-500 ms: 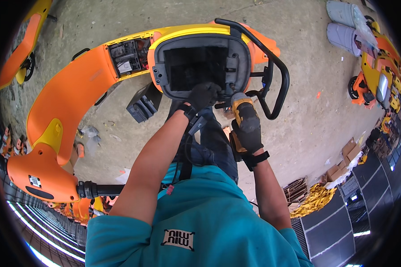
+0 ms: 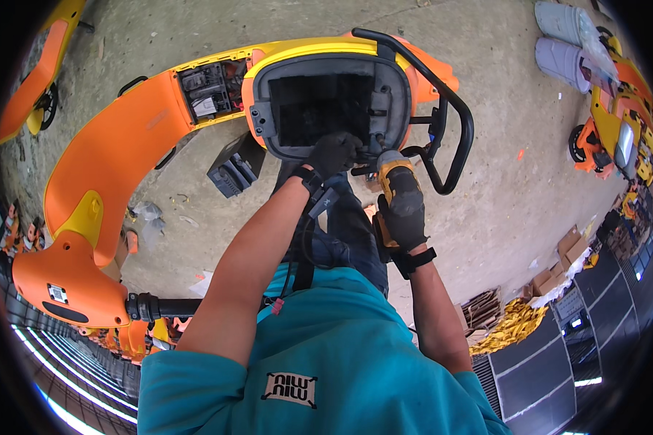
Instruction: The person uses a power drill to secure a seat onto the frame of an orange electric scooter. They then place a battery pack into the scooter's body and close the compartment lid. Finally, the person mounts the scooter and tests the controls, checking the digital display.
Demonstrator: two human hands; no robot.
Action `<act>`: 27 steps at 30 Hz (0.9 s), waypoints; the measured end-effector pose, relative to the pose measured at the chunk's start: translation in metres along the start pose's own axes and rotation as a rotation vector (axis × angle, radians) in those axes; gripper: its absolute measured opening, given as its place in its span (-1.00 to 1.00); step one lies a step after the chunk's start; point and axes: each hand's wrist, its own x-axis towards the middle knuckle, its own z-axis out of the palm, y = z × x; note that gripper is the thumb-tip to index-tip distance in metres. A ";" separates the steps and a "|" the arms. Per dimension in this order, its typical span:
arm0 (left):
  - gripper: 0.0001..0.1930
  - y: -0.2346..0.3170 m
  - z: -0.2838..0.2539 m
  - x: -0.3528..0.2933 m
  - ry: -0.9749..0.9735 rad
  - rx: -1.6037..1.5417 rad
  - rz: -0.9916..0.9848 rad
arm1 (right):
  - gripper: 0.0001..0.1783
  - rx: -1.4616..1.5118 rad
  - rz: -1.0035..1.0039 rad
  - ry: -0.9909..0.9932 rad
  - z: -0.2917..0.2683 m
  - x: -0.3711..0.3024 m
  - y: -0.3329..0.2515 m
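In front of me stands an orange and yellow electric scooter [image 2: 116,156] with a black rear grab rail [image 2: 466,127]. Its dark grey rounded frame [image 2: 392,94] surrounds a deep black compartment [image 2: 319,109]. My right hand [image 2: 406,223], in a black glove, is wrapped round the grip of a yellow and black cordless drill [image 2: 397,177]. The drill's tip reaches the frame's near right corner. Beside it, my gloved left hand [image 2: 332,154] rests at the compartment's near edge with its fingers curled. What they hold, if anything, is hidden.
A black battery-like box [image 2: 236,167] lies on the concrete floor left of my legs. An uncovered bay [image 2: 207,94] in the scooter shows wiring and parts. White buckets [image 2: 559,61] and more scooters stand at far right, with cardboard [image 2: 569,250] and yellow pieces [image 2: 515,326] nearer.
The whole view has shifted very slightly. Both hands and the drill keep nearly the same place at the compartment's near edge.
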 end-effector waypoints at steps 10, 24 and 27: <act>-0.74 -0.001 -0.001 0.002 -0.026 -0.056 -0.018 | -0.52 0.097 0.067 -0.005 -0.002 0.002 0.000; -0.73 0.004 0.001 0.000 0.000 0.024 0.011 | -0.61 0.225 0.243 0.188 -0.004 -0.002 -0.017; -0.73 0.003 0.002 0.001 0.003 0.020 0.016 | -0.62 0.131 0.167 0.193 -0.007 0.001 -0.017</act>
